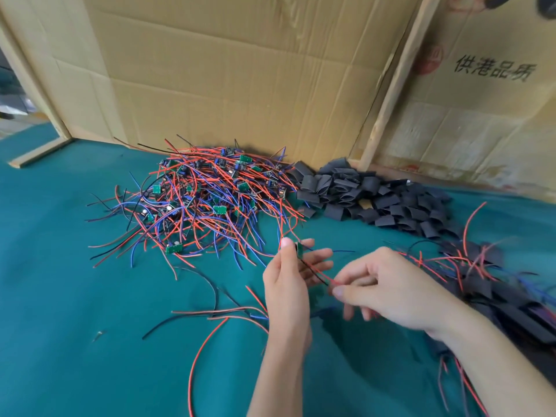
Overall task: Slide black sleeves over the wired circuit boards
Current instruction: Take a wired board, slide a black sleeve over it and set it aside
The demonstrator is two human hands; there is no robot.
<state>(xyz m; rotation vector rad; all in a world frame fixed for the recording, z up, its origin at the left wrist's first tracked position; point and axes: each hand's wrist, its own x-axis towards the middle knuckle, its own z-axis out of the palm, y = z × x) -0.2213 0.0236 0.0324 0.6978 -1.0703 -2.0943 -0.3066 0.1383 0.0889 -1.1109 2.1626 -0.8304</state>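
While your left hand (287, 275) pinches a bare circuit board (299, 250) and your right hand (388, 288) grips its red and black wires (319, 276), gather them straight, then fetch a sleeve from the far-right black sleeve pile (376, 200).

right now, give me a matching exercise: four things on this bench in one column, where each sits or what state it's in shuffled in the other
Things:
1. pile of wired circuit boards
2. pile of black sleeves
3. held circuit board
4. sleeved boards

Places or states:
A. heaped at the far right, against the cardboard
B. pinched in the left hand, its wires in the right hand
C. tangled heap, back centre
D. near right edge, beyond the right hand

Pairs: 1-C, 2-A, 3-B, 4-D
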